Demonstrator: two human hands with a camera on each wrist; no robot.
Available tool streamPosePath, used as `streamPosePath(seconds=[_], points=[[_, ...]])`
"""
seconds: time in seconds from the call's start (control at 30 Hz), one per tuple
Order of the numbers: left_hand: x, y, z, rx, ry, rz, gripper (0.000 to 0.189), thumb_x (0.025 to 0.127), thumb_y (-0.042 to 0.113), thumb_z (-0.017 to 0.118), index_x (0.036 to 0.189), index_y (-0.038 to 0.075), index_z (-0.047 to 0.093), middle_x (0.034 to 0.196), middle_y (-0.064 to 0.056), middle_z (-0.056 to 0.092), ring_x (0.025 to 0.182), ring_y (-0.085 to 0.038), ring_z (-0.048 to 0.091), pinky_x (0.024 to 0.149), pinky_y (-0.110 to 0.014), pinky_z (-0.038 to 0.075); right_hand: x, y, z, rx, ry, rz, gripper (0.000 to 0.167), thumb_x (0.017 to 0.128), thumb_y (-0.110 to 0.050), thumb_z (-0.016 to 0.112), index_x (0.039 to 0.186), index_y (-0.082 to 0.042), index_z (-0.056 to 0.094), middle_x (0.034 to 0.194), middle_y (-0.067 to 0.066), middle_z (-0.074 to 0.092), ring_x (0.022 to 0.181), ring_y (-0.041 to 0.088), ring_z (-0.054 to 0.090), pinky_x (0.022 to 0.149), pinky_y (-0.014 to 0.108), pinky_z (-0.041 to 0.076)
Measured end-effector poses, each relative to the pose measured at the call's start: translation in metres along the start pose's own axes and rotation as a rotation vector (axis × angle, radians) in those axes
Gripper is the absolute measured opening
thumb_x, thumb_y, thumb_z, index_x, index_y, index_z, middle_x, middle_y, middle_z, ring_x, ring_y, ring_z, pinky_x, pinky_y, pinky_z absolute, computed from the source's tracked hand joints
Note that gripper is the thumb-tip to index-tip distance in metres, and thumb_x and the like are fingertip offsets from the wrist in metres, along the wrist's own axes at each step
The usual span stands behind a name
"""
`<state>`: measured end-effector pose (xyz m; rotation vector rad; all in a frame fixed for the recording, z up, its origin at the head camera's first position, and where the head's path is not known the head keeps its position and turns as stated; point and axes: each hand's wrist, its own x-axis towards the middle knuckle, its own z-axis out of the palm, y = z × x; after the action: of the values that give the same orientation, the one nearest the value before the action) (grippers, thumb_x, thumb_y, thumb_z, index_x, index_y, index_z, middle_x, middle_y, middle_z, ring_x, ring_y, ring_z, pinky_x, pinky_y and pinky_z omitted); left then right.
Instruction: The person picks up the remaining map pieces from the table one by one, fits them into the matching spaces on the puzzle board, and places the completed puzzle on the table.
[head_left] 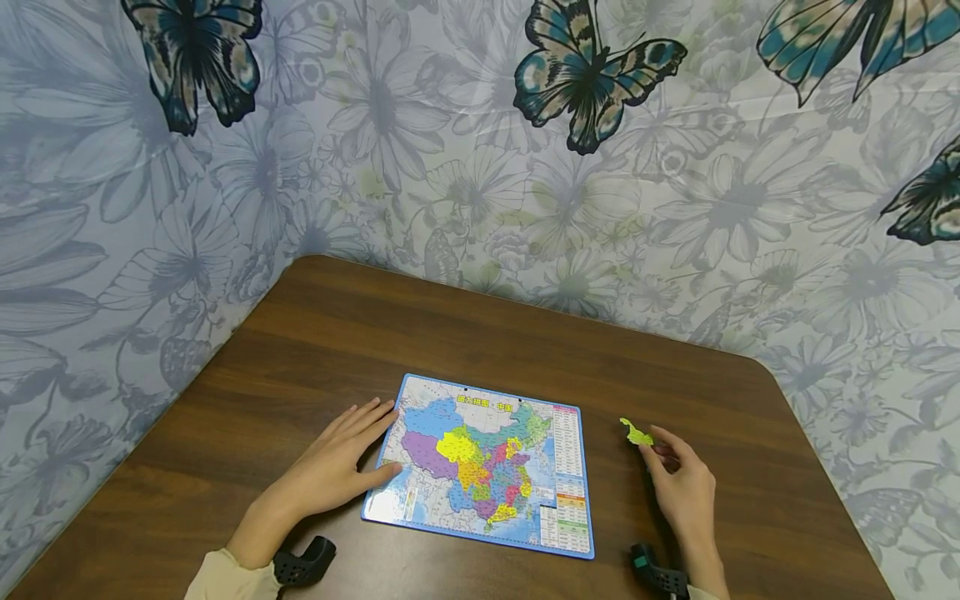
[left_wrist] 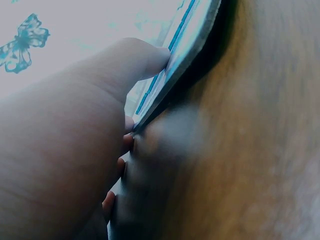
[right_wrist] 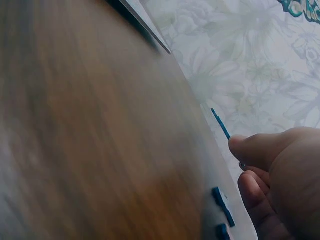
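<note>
A map puzzle board (head_left: 491, 471) with a blue border and many coloured regions lies flat on the table. My left hand (head_left: 330, 467) rests at its left side, fingers spread and straight, thumb on the board's face. In the left wrist view, the left thumb (left_wrist: 152, 61) presses near the edge of the board (left_wrist: 182, 60). Right of the board, my right hand (head_left: 684, 483) pinches a small yellow-green puzzle piece (head_left: 636, 432) between thumb and fingers. The right wrist view shows this thin puzzle piece (right_wrist: 220, 123) edge-on, raised off the table.
The brown wooden table (head_left: 360, 325) meets a flower-patterned wall covering (head_left: 450, 192) with large butterflies at the back. In the right wrist view, two small dark-blue-edged pieces (right_wrist: 223, 206) appear near the right fingers. A board corner (right_wrist: 145, 22) shows at the top.
</note>
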<state>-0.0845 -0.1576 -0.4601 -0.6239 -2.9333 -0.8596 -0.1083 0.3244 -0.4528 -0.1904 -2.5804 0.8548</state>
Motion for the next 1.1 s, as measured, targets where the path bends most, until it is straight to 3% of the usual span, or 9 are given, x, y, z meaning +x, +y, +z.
streamPosePath(seconds=[0.07, 0.2, 0.3, 0.37, 0.6, 0.8, 1.1], points=[[0.0, 0.0, 0.0, 0.0, -0.001, 0.0, 0.081, 0.095, 0.055, 0.067, 0.157, 0.008, 0.045, 0.164, -0.011, 0.04, 0.154, -0.037, 0.031, 0.125, -0.06, 0.021, 0.0, -0.001, 0.002, 0.011, -0.001, -0.008, 0.035, 0.092, -0.009, 0.078, 0.126, -0.004, 0.072, 0.103, 0.016, 0.076, 0.091, 0.026, 0.073, 0.075, -0.005, 0.038], [0.0, 0.0, 0.0, -0.002, -0.004, -0.002, 0.081, 0.095, 0.056, 0.067, 0.157, 0.008, 0.044, 0.164, -0.012, 0.039, 0.154, -0.037, 0.031, 0.125, -0.061, 0.021, 0.0, -0.003, 0.006, 0.037, 0.001, -0.011, 0.034, 0.091, -0.009, 0.079, 0.124, -0.006, 0.074, 0.102, 0.014, 0.076, 0.085, -0.005, 0.062, 0.076, -0.004, 0.041], [-0.001, 0.0, 0.0, -0.001, -0.005, -0.004, 0.081, 0.095, 0.056, 0.067, 0.157, 0.009, 0.044, 0.164, -0.012, 0.039, 0.154, -0.037, 0.031, 0.125, -0.061, 0.021, 0.0, -0.004, 0.008, 0.051, 0.002, -0.008, 0.033, 0.091, -0.009, 0.079, 0.124, -0.006, 0.074, 0.102, 0.013, 0.076, 0.084, -0.015, 0.055, 0.076, -0.004, 0.042], [0.0, 0.0, 0.0, 0.002, -0.006, -0.003, 0.081, 0.095, 0.056, 0.067, 0.157, 0.009, 0.044, 0.164, -0.012, 0.039, 0.154, -0.037, 0.031, 0.125, -0.061, 0.021, 0.0, -0.006, 0.01, 0.052, -0.001, -0.003, 0.033, 0.091, -0.009, 0.079, 0.124, -0.007, 0.074, 0.102, 0.012, 0.076, 0.084, -0.012, 0.057, 0.077, -0.004, 0.042], [0.0, 0.001, 0.0, 0.0, -0.006, -0.003, 0.081, 0.096, 0.057, 0.066, 0.157, 0.009, 0.044, 0.165, -0.011, 0.039, 0.155, -0.036, 0.03, 0.125, -0.061, 0.021, 0.001, -0.013, 0.014, 0.038, -0.025, -0.015, 0.033, 0.092, -0.01, 0.079, 0.124, -0.008, 0.074, 0.104, 0.011, 0.076, 0.09, 0.02, 0.071, 0.075, -0.002, 0.042], [0.0, 0.001, 0.0, -0.003, -0.005, -0.006, 0.081, 0.096, 0.058, 0.065, 0.157, 0.009, 0.043, 0.165, -0.011, 0.038, 0.155, -0.037, 0.03, 0.125, -0.061, 0.02, 0.004, -0.022, 0.018, 0.067, -0.042, -0.046, 0.033, 0.091, -0.01, 0.08, 0.123, -0.008, 0.074, 0.104, 0.01, 0.076, 0.09, 0.013, 0.068, 0.078, -0.001, 0.044], [-0.001, 0.0, 0.0, -0.003, -0.003, -0.001, 0.081, 0.096, 0.058, 0.065, 0.157, 0.009, 0.043, 0.165, -0.011, 0.038, 0.155, -0.036, 0.03, 0.125, -0.061, 0.021, 0.005, -0.037, 0.026, 0.108, -0.096, -0.057, 0.034, 0.091, -0.008, 0.079, 0.124, -0.009, 0.074, 0.106, 0.009, 0.075, 0.094, 0.021, 0.07, 0.08, 0.001, 0.046]])
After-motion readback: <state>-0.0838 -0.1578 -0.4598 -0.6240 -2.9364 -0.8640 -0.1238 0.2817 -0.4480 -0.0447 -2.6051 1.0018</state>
